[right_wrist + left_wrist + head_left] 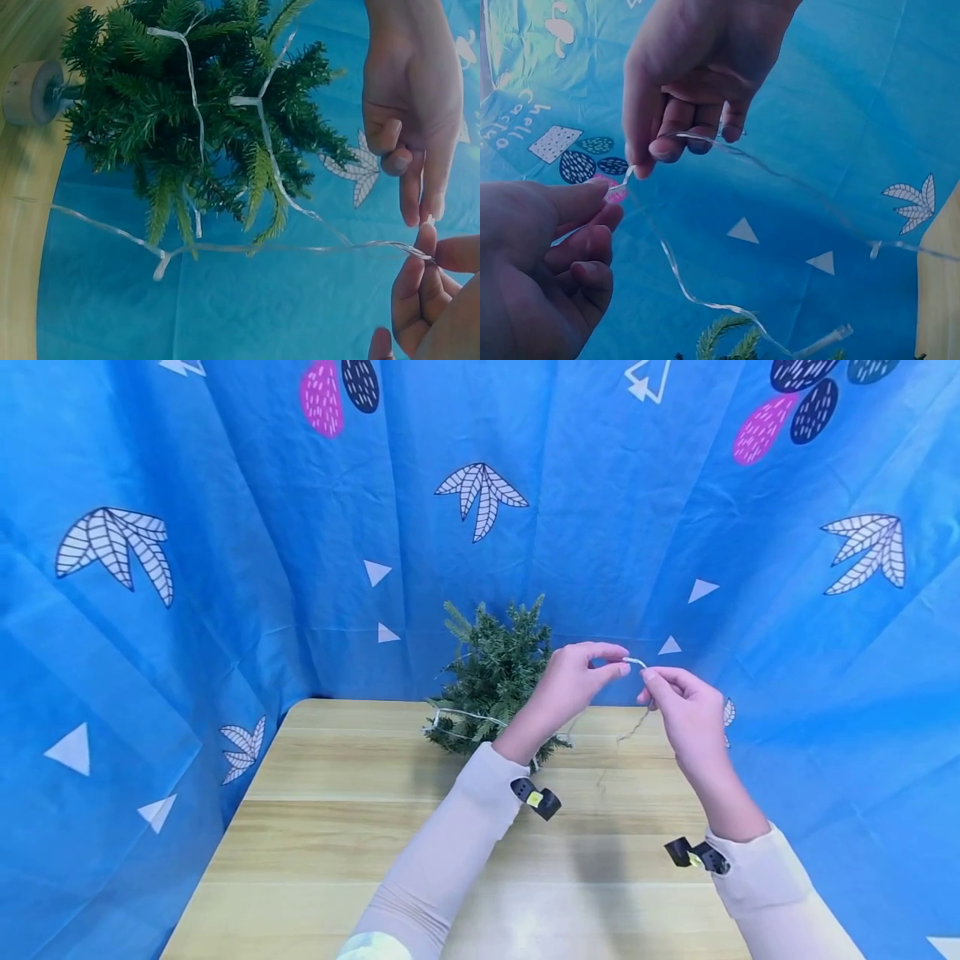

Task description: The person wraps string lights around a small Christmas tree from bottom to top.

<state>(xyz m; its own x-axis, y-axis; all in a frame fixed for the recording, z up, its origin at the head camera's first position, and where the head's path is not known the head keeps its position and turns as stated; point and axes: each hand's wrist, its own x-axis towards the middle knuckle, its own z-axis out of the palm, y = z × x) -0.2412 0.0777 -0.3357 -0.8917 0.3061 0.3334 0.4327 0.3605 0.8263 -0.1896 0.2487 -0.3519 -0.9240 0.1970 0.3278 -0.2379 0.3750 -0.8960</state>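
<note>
In the head view, a thin clear string of fairy lights (635, 661) spans the short gap between the two hands. My left hand (581, 675) pinches one small stretch with thumb and index fingertips. Close beside it, my right hand (686, 702) grips the string between thumb and fingers. The left wrist view has the right hand (705, 67) above and the left hand (544, 255) at lower left, with wire (679, 277) trailing down. More of the string lies around a small artificial Christmas tree (202, 97), left of the hands in the head view.
The tree's round wooden base (31, 93) stands on a light wooden table (337, 835). A blue patterned curtain (600, 527) hangs behind the table and along both sides. Loose wire hangs between the tree and the right hand. Each wrist wears a black strap (536, 799).
</note>
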